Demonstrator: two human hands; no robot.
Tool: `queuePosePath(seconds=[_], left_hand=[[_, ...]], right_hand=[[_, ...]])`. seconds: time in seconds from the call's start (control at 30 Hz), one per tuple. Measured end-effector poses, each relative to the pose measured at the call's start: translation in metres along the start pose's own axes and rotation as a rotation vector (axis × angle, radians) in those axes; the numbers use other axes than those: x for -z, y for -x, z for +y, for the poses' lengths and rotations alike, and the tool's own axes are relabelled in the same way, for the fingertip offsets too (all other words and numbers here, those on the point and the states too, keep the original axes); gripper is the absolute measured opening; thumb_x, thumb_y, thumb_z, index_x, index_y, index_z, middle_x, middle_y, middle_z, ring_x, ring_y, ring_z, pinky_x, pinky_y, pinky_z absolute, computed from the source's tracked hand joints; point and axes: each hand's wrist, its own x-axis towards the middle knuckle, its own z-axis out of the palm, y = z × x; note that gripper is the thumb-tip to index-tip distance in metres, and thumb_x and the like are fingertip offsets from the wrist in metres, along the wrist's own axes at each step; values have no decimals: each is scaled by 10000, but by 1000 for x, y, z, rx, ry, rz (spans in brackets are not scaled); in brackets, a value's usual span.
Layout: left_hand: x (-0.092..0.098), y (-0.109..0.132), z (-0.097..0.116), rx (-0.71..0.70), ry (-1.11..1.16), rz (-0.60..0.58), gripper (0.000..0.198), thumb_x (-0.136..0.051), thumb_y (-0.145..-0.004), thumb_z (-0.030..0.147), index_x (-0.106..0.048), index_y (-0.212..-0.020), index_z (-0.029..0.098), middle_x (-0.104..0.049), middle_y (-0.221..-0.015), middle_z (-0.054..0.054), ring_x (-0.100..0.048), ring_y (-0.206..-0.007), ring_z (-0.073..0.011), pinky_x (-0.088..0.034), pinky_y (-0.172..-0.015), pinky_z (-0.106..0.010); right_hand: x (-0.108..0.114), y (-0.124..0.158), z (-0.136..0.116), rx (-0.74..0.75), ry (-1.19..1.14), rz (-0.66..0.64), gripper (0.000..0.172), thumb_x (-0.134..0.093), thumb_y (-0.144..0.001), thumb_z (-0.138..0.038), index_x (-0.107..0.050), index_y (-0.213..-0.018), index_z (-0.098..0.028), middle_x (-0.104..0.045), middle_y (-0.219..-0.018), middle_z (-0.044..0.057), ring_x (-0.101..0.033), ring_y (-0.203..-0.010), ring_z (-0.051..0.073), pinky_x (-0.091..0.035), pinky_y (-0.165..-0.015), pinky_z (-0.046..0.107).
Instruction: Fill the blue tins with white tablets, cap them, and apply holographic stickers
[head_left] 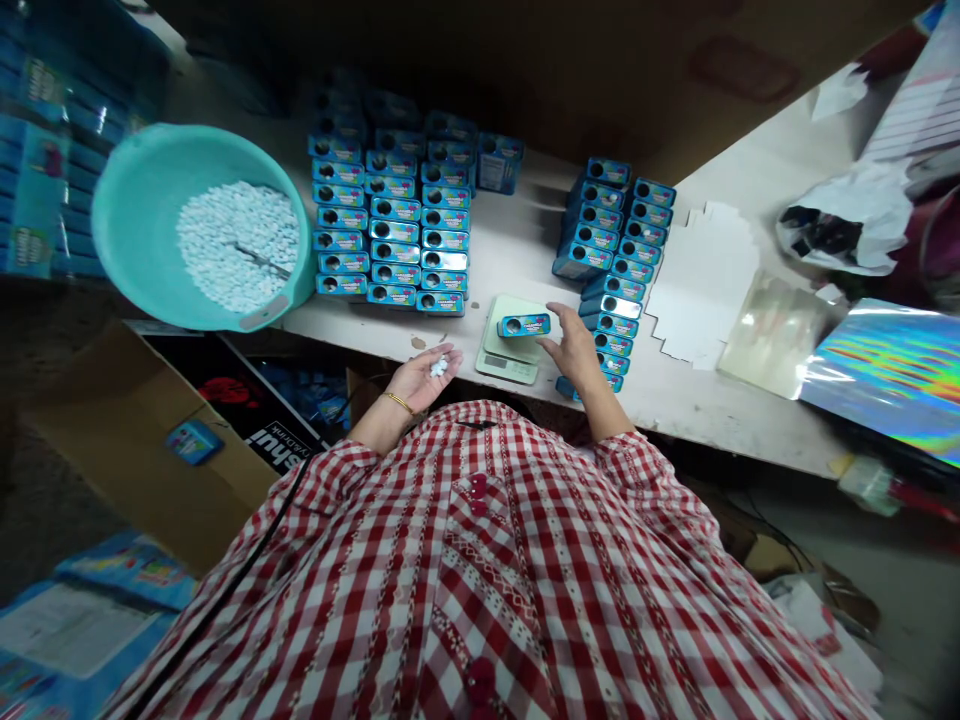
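A small blue box [524, 324] lies on a pale green kitchen scale [511, 345] at the near edge of the white table [517, 235]. My right hand [571, 345] rests just right of that box, fingers stretched toward it, holding nothing. My left hand [426, 378], palm up and cupped, holds a few small white pieces [439, 366] left of the scale. A gold bangle sits on that wrist.
A teal basin [142, 225] of white pieces stands at the left. Several blue boxes are stacked in rows behind the scale [390, 215] and to its right [619, 260]. Flat white card blanks [701, 290], holographic sheets [889, 365] and a cardboard carton [142, 450] surround the spot.
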Motion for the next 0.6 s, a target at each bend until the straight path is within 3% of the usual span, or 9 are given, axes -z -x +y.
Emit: queuePosePath(seconds=[0.1,0.23,0.47,0.6], left_hand=[[-3,-2,-2,14,4,-1,257,-447,-827,33,-621,-1014,58,-675,-768,-110,-670,-762,-154,-561,-686,-233],[-15,-10,-5,40,-23,-12,209,-452,-849,72,-627,-962,57,-666,-726,-95,-659,-704,-139,-554,-646,-219],[-45,-25,-2,-5,56,-70,252,-414,-909,199,-631,-897,71,-630,-666,-67,-603,-621,-124,-517,-628,-240],[-56,-27,-4,-10,63,-83,236,-436,-901,202,-629,-864,72,-624,-658,-60,-580,-608,-125,-498,-630,-250]], right_hand=[[-13,-8,8,-35,-58,-39,523,-583,-745,-218,-455,-1251,-187,-557,-1237,108,-539,-1100,237,-443,-922,383],[-22,-15,4,-47,-53,-97,381,-557,-762,-227,-518,-1138,-185,-628,-1063,66,-588,-932,215,-469,-825,341],[18,-2,-76,267,350,-96,410,-523,-811,-226,-509,-1221,-209,-591,-1117,112,-490,-978,280,-399,-816,383],[28,-2,-96,313,526,-152,380,-474,-841,-203,-521,-1218,-234,-602,-1049,115,-471,-906,281,-357,-739,391]])
